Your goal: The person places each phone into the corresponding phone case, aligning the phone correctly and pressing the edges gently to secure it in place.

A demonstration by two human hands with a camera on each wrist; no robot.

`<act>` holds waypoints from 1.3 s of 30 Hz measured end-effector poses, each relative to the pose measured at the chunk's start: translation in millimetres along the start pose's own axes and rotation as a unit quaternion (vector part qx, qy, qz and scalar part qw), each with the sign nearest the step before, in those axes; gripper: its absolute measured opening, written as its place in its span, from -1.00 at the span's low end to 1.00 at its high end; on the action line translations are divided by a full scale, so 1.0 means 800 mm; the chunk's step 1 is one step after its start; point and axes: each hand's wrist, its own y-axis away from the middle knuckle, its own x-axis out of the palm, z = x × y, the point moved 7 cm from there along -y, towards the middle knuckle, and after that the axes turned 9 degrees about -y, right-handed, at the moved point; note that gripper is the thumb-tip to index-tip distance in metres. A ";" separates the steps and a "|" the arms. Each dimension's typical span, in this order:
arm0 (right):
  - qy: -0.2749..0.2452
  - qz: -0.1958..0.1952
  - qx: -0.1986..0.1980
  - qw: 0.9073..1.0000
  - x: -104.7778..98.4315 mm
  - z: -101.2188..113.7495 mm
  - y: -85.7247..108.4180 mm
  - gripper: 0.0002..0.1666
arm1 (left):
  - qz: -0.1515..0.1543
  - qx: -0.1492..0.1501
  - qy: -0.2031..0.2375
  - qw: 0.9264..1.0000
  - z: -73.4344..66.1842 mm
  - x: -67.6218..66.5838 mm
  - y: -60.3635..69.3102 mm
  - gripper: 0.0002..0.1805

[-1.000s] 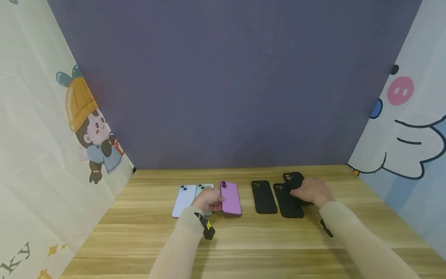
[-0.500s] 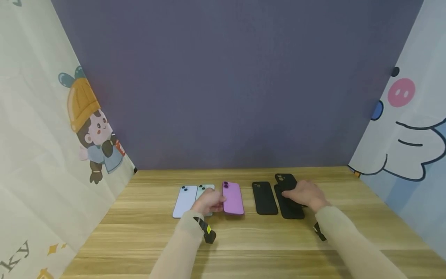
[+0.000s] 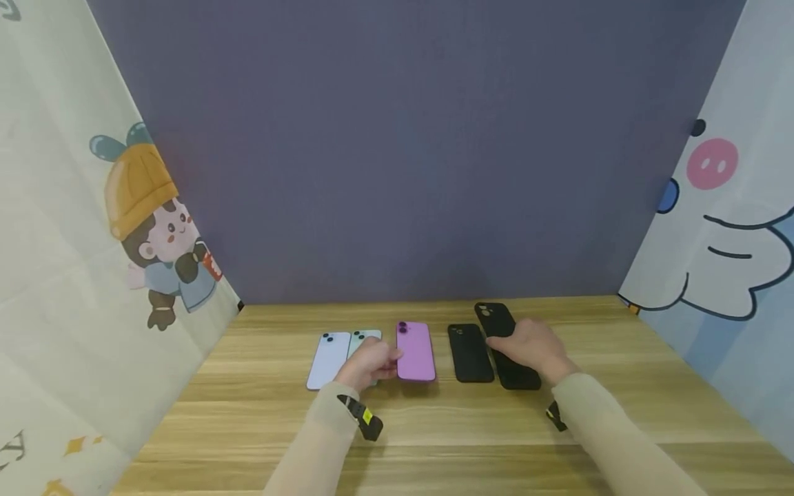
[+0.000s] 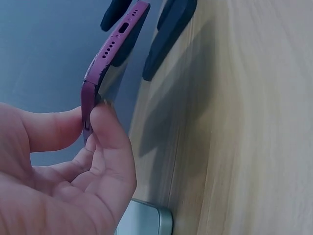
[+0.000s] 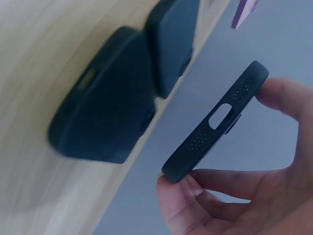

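Note:
My left hand (image 3: 371, 362) pinches a pink phone (image 3: 417, 353) by its left edge, its back and twin cameras facing up. In the left wrist view, the phone's port edge (image 4: 120, 36) points at the camera, and thumb and fingers press its two faces above the table. My right hand (image 3: 532, 348) holds a black phone case (image 3: 496, 319) between thumb and fingers. From the right wrist view this case (image 5: 198, 142) is off the table, its port cutout showing. Below it lies a second black case (image 3: 521, 377), partly covered in the head view. A third black case (image 3: 470, 353) lies to its left.
On the left lie a pale lilac phone (image 3: 329, 362) and a mint phone (image 3: 371, 335), side by side; my left hand hides much of the mint one. A dark upright panel (image 3: 422, 172) closes off the wooden table's (image 3: 446, 441) back. Printed curtains (image 3: 56, 241) flank both sides.
My right hand has carried the black case leftward, from right of the second case to over it. The pink phone has shifted slightly right and stays in my left hand.

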 end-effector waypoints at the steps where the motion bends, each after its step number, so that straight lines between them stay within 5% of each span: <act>1: -0.004 -0.001 -0.003 1.000 0.001 0.004 0.002 -0.30 | 0.001 0.002 0.001 1.000 0.000 0.000 0.001 -0.84; 11: -0.018 -0.030 -0.017 0.999 0.012 0.024 0.010 -0.28 | 0.006 0.017 0.009 1.000 -0.002 0.002 0.005 -0.82; 39: -0.073 -0.037 -0.018 0.996 0.036 0.066 0.029 -0.36 | -0.005 0.049 0.035 0.998 -0.006 0.015 0.012 -0.72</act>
